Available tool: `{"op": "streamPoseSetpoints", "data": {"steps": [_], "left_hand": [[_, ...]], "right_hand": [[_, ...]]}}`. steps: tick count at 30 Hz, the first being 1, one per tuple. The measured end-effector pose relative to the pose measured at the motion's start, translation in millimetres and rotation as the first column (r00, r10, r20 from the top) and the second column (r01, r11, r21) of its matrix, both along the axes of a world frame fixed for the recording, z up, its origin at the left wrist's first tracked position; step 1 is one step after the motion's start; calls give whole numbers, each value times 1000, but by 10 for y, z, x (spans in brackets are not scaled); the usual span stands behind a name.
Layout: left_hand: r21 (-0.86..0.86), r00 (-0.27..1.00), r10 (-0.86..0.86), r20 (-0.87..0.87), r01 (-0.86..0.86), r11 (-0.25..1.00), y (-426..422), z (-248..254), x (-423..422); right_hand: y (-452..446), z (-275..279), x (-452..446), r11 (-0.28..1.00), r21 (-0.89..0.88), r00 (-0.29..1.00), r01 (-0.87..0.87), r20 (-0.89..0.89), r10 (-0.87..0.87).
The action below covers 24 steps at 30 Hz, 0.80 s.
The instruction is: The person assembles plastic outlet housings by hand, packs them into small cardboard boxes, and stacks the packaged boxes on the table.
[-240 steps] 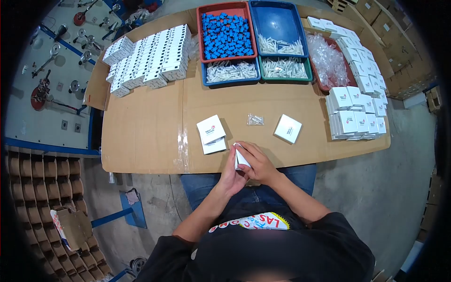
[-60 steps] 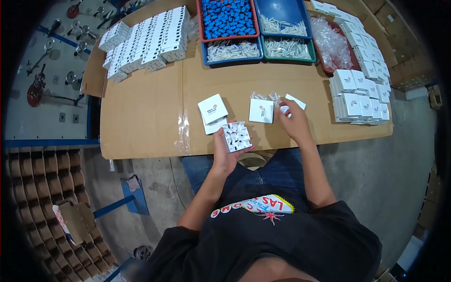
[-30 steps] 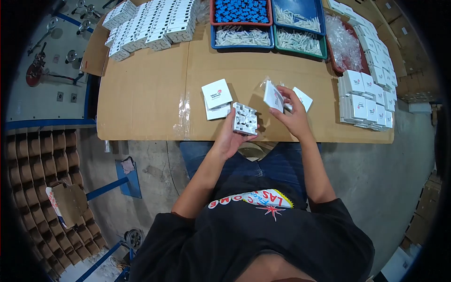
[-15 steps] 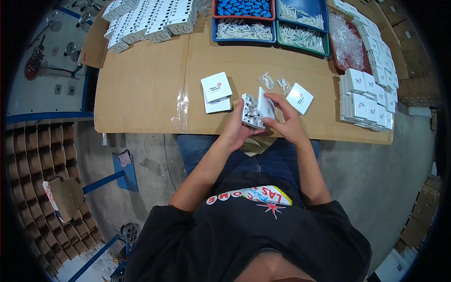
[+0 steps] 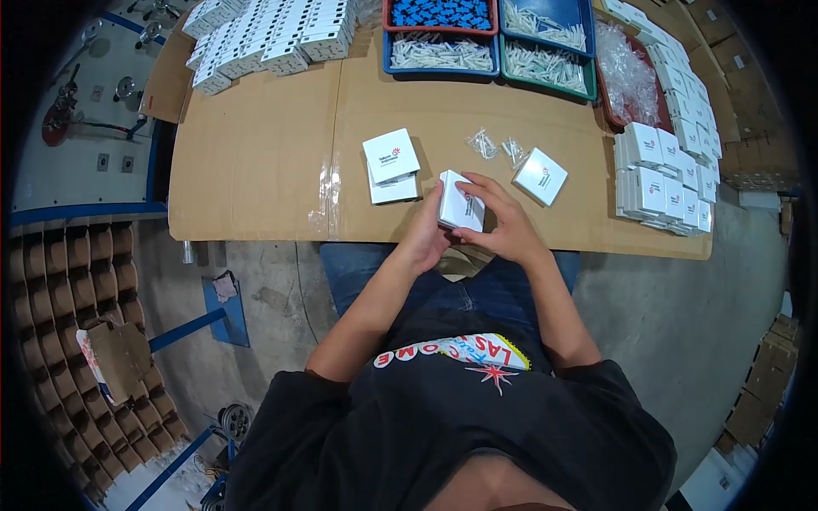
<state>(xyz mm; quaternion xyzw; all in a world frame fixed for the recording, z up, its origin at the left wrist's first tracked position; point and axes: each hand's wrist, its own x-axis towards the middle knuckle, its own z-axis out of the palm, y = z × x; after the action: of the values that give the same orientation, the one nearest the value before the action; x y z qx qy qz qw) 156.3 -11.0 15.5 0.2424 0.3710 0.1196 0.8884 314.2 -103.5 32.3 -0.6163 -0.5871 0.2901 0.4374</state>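
Note:
A white square box (image 5: 458, 203) with a printed cover on top is between my two hands, just above the table's near edge. My left hand (image 5: 423, 234) grips its left side and underside. The fingers and thumb of my right hand (image 5: 504, 223) hold the cover from the right. Left of them lie two white square pieces (image 5: 392, 155), one overlapping the other. To the right, another white printed square (image 5: 540, 177) rests on the cardboard. Two small clear bags of screws and plugs (image 5: 483, 144) lie beyond my hands.
Stacked white boxes (image 5: 281, 38) fill the table's back left. Trays of blue parts (image 5: 440, 15) and white plugs (image 5: 443, 54) stand at the back. A red tray of clear bags (image 5: 629, 81) and piles of printed white covers (image 5: 652, 187) occupy the right.
The white cover, earlier lifted from the table and tilted beside the open box, now lies over the box. My right hand has moved left, against my left hand's box.

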Motion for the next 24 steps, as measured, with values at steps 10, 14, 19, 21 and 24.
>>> {"op": "streamPoseSetpoints", "data": {"steps": [10,14,19,21,24], "left_hand": [[361,817,-245,-522,472,804,386,413,-451],[846,789,324,-522,526,84,757,293,-663],[897,874,328,-358,419,-139,1127,-119,-737],[894,868,293,-401,441,-84,1176,-162,-738],[887,866,290,-408,451,-97,1174,-145,-708]], "right_hand": [[16,-226,120,978,41,925,205,317,-207],[22,-306,120,972,0,862,236,461,-209],[32,-279,109,967,108,836,230,488,-253],[64,-191,103,947,235,865,219,402,-300],[134,-147,73,939,217,913,267,255,-318]]}}
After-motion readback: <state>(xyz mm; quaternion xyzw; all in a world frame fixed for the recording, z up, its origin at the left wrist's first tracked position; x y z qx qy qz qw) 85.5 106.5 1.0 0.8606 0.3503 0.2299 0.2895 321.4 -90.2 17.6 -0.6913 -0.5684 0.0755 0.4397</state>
